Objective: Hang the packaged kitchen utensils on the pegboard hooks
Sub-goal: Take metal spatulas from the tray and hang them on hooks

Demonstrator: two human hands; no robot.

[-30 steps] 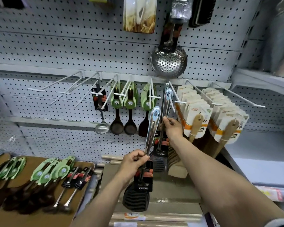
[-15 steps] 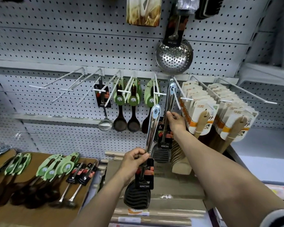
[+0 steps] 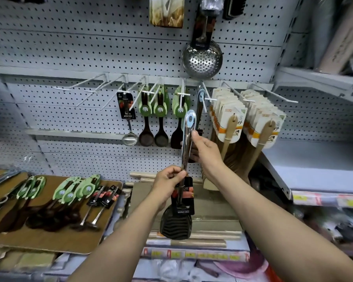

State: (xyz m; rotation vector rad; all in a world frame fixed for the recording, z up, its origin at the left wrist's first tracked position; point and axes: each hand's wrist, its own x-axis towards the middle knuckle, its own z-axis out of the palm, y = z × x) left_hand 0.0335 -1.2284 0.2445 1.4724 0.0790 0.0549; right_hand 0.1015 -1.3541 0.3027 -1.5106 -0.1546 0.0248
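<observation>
**Fingers grip a steel-handled spatula below the pegboard hooks**

Fingers (image 3: 176, 173) of the left hand (image 3: 167, 185) curl tightly round the shiny steel handle of a black ribbed spatula with a dark label card (image 3: 182, 180), holding it upright. Its blue-ringed hanging hole sits just below the white wire hook (image 3: 205, 96) on the grey perforated pegboard (image 3: 90, 47). The right hand (image 3: 207, 150) reaches up just right of that handle, thumb raised, fingers curled round the handle of a second steel-handled spatula (image 3: 201, 102) already hanging on the hook; the hand hides most of it.

Left of the hook hang three dark wooden spoons with green cards (image 3: 161, 117) and a small steel ladle (image 3: 128, 127). Right of it hang two thick rows of pale wooden spatulas in white cards (image 3: 247, 119). Above it hangs a round perforated steel skimmer (image 3: 201, 59). Far down-left of the hook, a brown board (image 3: 49, 239) carries more green-carded spoons and two small ladles.
</observation>
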